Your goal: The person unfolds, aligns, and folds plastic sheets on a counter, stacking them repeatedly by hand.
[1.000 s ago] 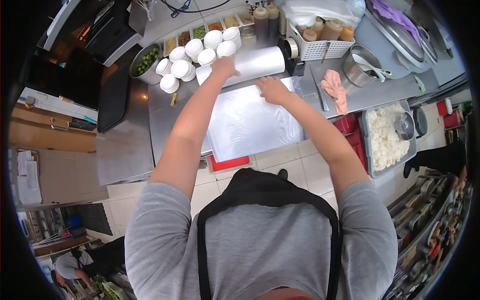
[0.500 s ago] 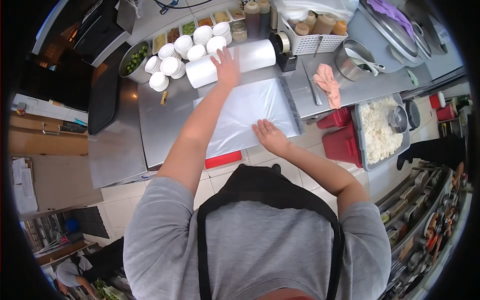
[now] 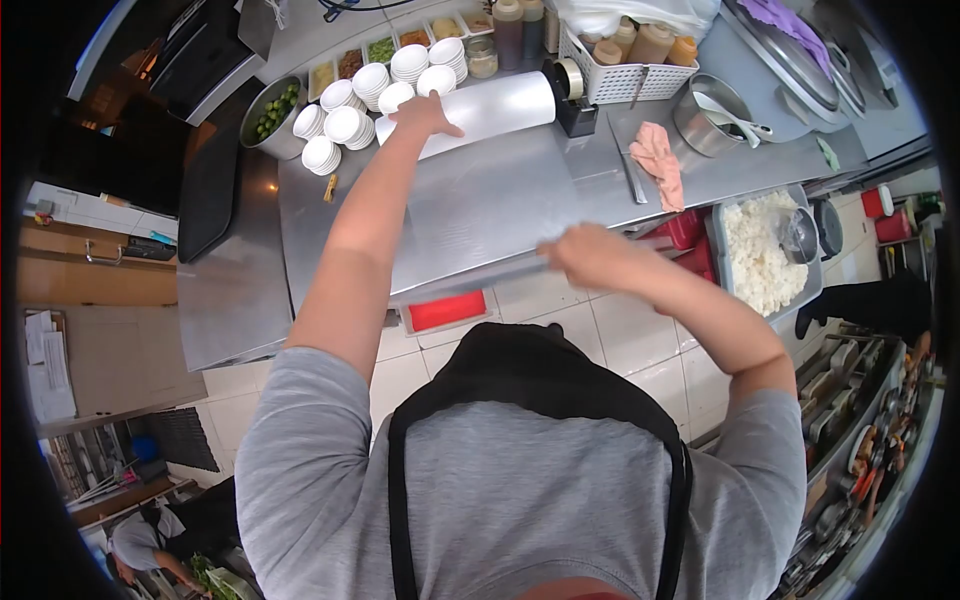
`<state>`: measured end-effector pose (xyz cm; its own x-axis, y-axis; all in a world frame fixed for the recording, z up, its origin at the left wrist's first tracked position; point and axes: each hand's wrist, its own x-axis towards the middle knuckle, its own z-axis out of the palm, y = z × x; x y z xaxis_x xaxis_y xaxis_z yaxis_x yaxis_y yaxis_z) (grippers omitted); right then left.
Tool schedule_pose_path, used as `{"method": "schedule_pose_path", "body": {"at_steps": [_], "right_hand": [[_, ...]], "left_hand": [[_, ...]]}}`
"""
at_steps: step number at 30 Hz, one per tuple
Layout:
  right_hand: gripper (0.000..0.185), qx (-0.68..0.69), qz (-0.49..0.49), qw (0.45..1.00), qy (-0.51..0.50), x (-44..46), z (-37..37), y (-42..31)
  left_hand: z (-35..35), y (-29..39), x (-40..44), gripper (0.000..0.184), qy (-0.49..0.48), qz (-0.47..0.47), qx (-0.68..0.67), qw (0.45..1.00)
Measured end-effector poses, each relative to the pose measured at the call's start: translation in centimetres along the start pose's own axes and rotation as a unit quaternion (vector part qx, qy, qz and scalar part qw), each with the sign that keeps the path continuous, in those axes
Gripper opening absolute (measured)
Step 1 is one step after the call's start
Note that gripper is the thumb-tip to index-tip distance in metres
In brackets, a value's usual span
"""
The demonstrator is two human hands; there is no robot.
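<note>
My left hand (image 3: 424,117) rests on the left part of the roll of clear plastic film (image 3: 500,107), thumb apart from the fingers. By the front edge of the steel counter (image 3: 480,200), my right hand (image 3: 590,255) is closed and blurred by motion. What it holds, if anything, cannot be made out. Stacks of small white dishes (image 3: 344,126) stand just left of the roll. A black tape dispenser (image 3: 574,108) sits at the roll's right end.
Behind are sauce bottles (image 3: 508,35) and a white basket (image 3: 640,82). A pink cloth (image 3: 656,165) and a steel pot (image 3: 705,125) lie to the right, above a tub of rice (image 3: 765,260). Limes in a pot (image 3: 275,120) stand left. Another person (image 3: 150,545) is at lower left.
The wide plastic sheet that lay flat over the counter no longer shows there. My left hand has shifted left along the roll; my right hand has moved right and its fingers have closed.
</note>
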<state>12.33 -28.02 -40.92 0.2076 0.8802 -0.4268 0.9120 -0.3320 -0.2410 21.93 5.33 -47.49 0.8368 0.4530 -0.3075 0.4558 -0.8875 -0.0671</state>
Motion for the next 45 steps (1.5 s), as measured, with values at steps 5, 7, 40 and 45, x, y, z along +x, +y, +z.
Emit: {"method": "schedule_pose_path", "body": {"at_steps": [5,7,40,45], "right_hand": [[0.041,-0.015,0.009,0.967,0.255,10.6,1.1,6.9],[0.044,-0.031,0.021,0.966,0.256,13.3,1.8,7.9],[0.027,-0.002,0.021,0.999,0.031,0.7,-1.5,0.1],[0.046,-0.056,0.011,0.971,0.230,11.1,-1.1,6.2]], "left_hand": [[0.7,-1.1,1.7,0.105,-0.007,0.086,-0.011,0.996],[-0.4,-0.2,-0.8,0.099,-0.009,0.083,-0.012,0.996],[0.2,1.3,-1.0,0.098,0.071,0.074,0.015,0.995],[-0.4,0.9,-0.1,0.087,0.046,0.164,0.065,0.983]]}}
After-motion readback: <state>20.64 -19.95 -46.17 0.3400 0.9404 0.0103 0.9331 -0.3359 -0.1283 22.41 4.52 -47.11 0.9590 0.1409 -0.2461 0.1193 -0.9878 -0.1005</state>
